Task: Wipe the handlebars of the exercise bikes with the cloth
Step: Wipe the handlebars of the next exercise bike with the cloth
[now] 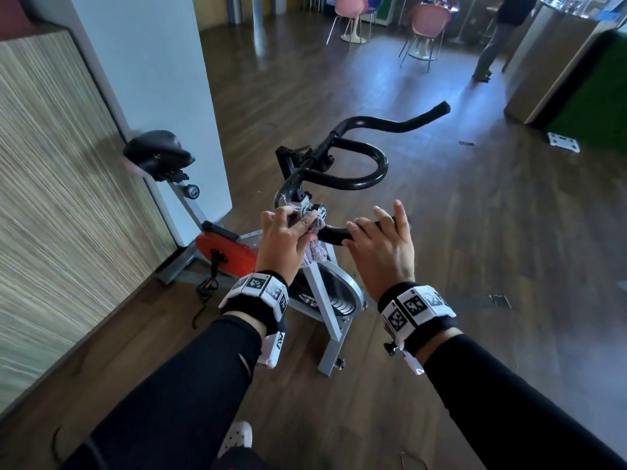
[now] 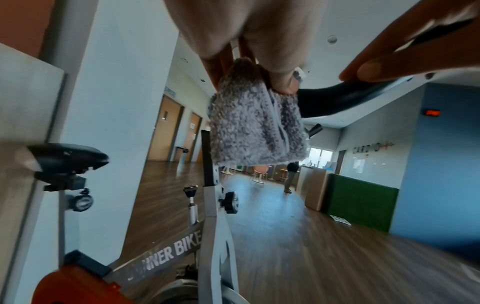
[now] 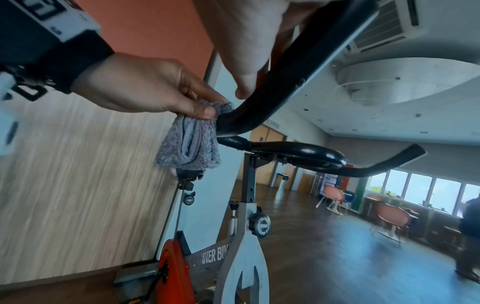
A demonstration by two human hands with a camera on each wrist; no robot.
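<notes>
The black handlebars [image 1: 369, 178] of a grey spinner bike [image 1: 322, 293] curve in front of me. My left hand [image 1: 288, 239] grips a fluffy grey cloth [image 1: 317, 252] bunched round the near bar. In the left wrist view the cloth [image 2: 254, 127] hangs below my left hand [image 2: 272, 51], beside the handlebar [image 2: 337, 98]. My right hand [image 1: 380, 242] holds the near bar end just right of the cloth, two fingers lifted. In the right wrist view my right hand [image 3: 241, 30] has its thumb under the handlebar [image 3: 285, 72], while my left hand [image 3: 145, 86] pinches the cloth [image 3: 187, 144].
The bike's black saddle [image 1: 157, 154] and orange flywheel cover [image 1: 227, 252] sit left, close to a white pillar [image 1: 152, 79] and a wood-panel wall [image 1: 51, 198]. Wooden floor spreads to the right. Far off are pink chairs [image 1: 429, 25], a standing person [image 1: 498, 39] and a counter [image 1: 556, 62].
</notes>
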